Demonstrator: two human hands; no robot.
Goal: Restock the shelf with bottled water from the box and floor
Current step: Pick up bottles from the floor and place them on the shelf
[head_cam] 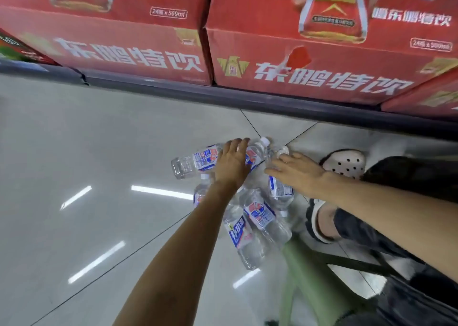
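Two hands on bottles | left hand flat, fingers spread over two bottles | right hand clamps one bottle | pile lies on floor | red cartons behind

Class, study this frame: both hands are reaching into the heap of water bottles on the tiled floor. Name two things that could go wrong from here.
1. The bottles lie loose and crisscrossed on the glossy floor; pulling one out could send others rolling, perhaps under the shelf edge.
2. The left hand and right hand each rest across bottles; grabbing several smooth bottles at once risks dropping one near the sandalled foot.
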